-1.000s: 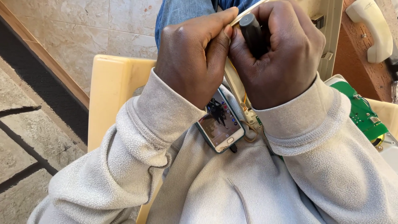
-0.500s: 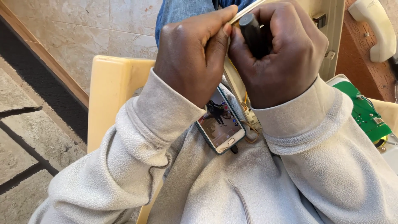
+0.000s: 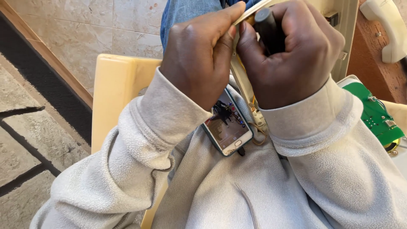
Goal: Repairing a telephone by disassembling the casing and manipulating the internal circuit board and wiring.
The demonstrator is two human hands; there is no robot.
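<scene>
My left hand (image 3: pixel 199 53) grips the edge of a cream plastic casing (image 3: pixel 248 91) held upright against my chest. My right hand (image 3: pixel 292 55) is closed around the black handle of a tool (image 3: pixel 268 32), whose tip is hidden behind the hands. A smartphone (image 3: pixel 227 125) with a lit screen rests on my grey fleece sweater below the hands, and thin wires hang from the casing beside it.
A green circuit board (image 3: pixel 375 114) lies at the right on a white base. A cream telephone handset (image 3: pixel 388 25) rests on a brown wooden surface at top right. I sit on a yellow chair (image 3: pixel 114 89) over a tiled floor.
</scene>
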